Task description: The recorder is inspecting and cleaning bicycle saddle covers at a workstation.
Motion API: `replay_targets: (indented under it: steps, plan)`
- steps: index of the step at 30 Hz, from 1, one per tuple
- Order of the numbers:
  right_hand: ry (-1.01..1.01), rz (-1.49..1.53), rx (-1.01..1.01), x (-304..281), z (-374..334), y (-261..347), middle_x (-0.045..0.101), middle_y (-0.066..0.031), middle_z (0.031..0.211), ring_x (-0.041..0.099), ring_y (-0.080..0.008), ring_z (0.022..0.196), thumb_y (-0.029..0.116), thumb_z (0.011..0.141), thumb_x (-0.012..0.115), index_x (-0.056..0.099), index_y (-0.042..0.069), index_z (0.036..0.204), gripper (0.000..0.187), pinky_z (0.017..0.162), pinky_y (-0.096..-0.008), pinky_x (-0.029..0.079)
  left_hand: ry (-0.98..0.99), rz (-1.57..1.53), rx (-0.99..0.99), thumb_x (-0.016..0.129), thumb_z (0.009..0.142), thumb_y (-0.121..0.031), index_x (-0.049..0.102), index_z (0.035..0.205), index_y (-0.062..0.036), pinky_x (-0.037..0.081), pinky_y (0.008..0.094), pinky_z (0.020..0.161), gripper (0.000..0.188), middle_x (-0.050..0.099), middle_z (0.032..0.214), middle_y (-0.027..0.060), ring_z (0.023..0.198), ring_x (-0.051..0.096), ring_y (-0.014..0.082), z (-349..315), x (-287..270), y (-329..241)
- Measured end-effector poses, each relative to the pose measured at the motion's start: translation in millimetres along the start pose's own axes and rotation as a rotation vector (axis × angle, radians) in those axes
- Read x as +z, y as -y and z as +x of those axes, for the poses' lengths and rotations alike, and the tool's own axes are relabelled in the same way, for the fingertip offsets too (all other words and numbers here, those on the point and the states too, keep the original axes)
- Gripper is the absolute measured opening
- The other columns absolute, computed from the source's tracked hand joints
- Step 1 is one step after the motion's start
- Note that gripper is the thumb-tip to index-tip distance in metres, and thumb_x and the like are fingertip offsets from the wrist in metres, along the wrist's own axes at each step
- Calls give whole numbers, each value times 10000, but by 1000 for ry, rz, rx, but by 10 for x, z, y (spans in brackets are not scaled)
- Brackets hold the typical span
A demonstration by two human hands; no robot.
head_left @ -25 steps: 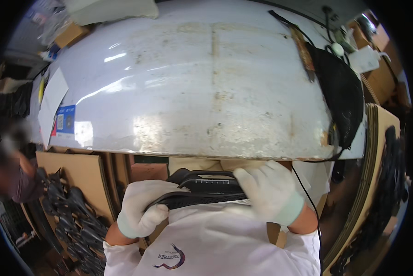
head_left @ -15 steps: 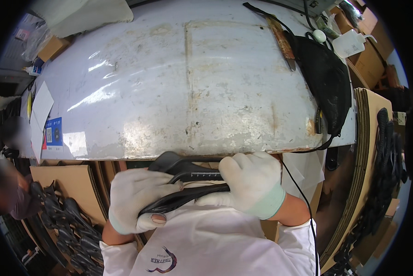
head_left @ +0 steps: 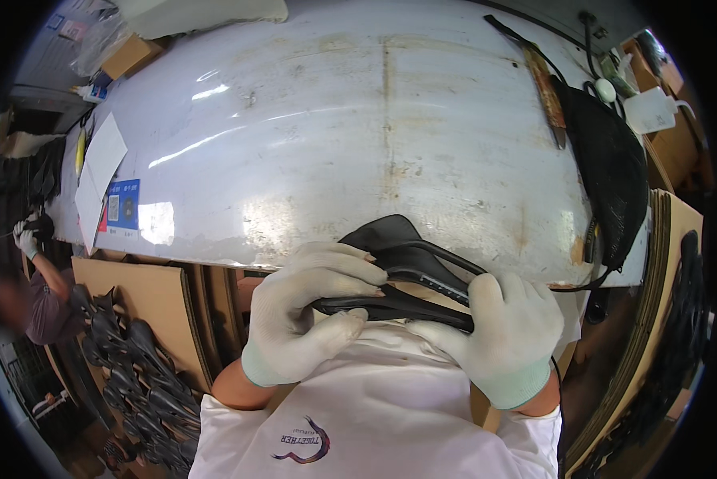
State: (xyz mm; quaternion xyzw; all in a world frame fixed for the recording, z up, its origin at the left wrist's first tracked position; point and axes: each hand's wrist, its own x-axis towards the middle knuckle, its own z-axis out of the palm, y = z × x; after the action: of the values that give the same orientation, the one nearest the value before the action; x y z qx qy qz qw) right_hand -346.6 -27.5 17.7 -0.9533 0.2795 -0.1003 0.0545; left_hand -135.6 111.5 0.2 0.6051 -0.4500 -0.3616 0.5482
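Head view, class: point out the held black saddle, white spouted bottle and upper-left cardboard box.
Held black saddle point(head_left: 410, 262), head view: its middle.
White spouted bottle point(head_left: 650, 111), head view: its body.
Cardboard box point(head_left: 132, 56), head view: its side.

A pale, glossy worktable point(head_left: 318, 172) spans the view, its surface scuffed and stained brown. Along its left side lie a white paper sheet point(head_left: 103, 164), a blue printed card point(head_left: 125, 204) and a slim yellow object point(head_left: 80, 152); along its right, a black pouch point(head_left: 611, 172) beside a narrow brown tool point(head_left: 544, 89)
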Motion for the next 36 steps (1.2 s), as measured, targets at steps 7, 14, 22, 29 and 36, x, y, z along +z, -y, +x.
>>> replay_targets:
  steps: [7, 14, 22, 29, 36]
  plan:
    - [8, -37, -31, -49, 75, 6, 477, -37, 676, 516, -213, 562, 723, 750, 731, 533, 120, 739, 634, 521, -376, 405, 6, -15, 61, 760, 762, -15, 745, 944, 61, 571, 418, 903, 198, 759, 1082, 217, 1018, 732, 341, 40, -65, 45]
    - [-14, 5, -24, 46, 81, 18, 425, -29, 646, 500, -206, 539, 763, 748, 704, 497, 128, 735, 669, 496, -359, 390, -114, 151, 151, 826, 708, -7, 713, 969, 72, 582, 397, 903, 295, 746, 1072, 252, 1018, 745, 328, 2, 29, 25]
    - [-20, 4, -22, 5, 103, 46, 402, -20, 643, 485, -195, 530, 764, 736, 710, 524, 136, 755, 655, 488, -353, 386, -184, 134, 98, 759, 702, 19, 669, 885, 41, 587, 347, 784, 205, 740, 1023, 240, 894, 743, 277, -12, 93, 59]
    - [62, 10, 17, 3, 124, 24, 417, -17, 659, 497, -192, 534, 722, 722, 761, 564, 157, 779, 601, 496, -348, 380, -263, 255, 231, 804, 700, -35, 611, 908, 27, 582, 315, 733, 291, 742, 1008, 262, 842, 744, 252, 34, 181, 111]
    - [43, 17, 68, -6, 162, 67, 433, -23, 679, 509, -194, 544, 699, 701, 792, 559, 158, 778, 594, 498, -355, 383, -176, 242, 72, 834, 702, -60, 591, 904, 24, 586, 311, 722, 328, 746, 1048, 284, 831, 751, 240, 47, 110, -12]
